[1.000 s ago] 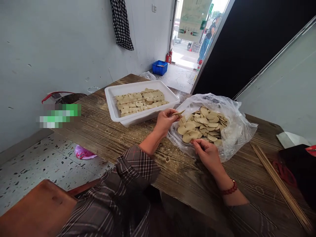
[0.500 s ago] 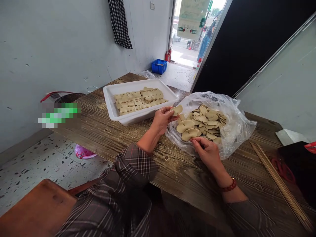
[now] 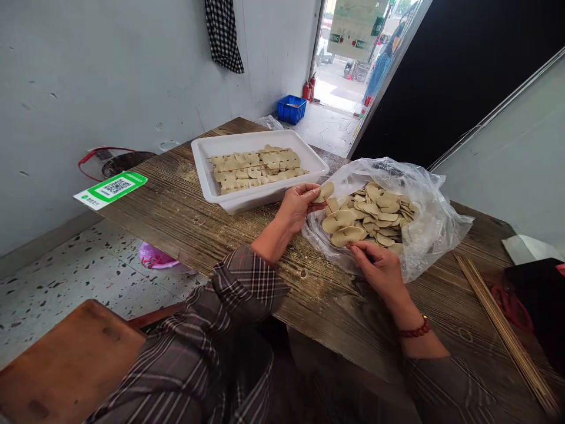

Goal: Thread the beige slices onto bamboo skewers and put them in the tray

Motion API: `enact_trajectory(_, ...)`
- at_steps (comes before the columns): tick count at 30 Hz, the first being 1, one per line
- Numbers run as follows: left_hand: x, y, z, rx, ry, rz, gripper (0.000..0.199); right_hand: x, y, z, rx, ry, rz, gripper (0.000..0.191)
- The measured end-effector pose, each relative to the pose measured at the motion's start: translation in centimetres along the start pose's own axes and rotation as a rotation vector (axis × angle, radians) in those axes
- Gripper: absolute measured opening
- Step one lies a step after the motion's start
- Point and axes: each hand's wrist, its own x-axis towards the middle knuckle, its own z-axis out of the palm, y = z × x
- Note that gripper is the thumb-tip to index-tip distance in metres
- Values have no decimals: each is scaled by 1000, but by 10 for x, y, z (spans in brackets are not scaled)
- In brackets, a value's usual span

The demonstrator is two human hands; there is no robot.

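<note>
Between my two hands, slices on a thin skewer hang over the near left edge of a plastic bag [image 3: 435, 221]. My left hand [image 3: 300, 206] pinches a tan round slice [image 3: 325, 192] at the skewer's upper end. My right hand [image 3: 378, 268] has its fingers closed at the lower end, against another tan slice [image 3: 342, 237]. Many loose slices [image 3: 384, 206] lie in the open bag. A white tray [image 3: 260, 140] to the left holds rows of skewered slices [image 3: 256, 168].
Bare skewers [image 3: 507, 330] lie on the wooden table [image 3: 185, 227] at the right, beside red-handled scissors [image 3: 512, 306] and a black item. A green code card [image 3: 112, 188] is at the left corner. A wooden stool [image 3: 75, 359] stands lower left.
The whole view has shifted, so the table objects appear slightly further right. Both hands keep nearly the same hold on the slices and skewer.
</note>
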Motion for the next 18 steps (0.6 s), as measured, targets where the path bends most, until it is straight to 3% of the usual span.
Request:
enact_trajectory(6, 1, 0, 0, 20, 15, 50, 11, 1, 3, -3, 8, -25, 1, 27)
enact_trajectory(18, -1, -5, 3, 14, -6, 17, 13, 3, -1, -2, 86, -18, 82, 29)
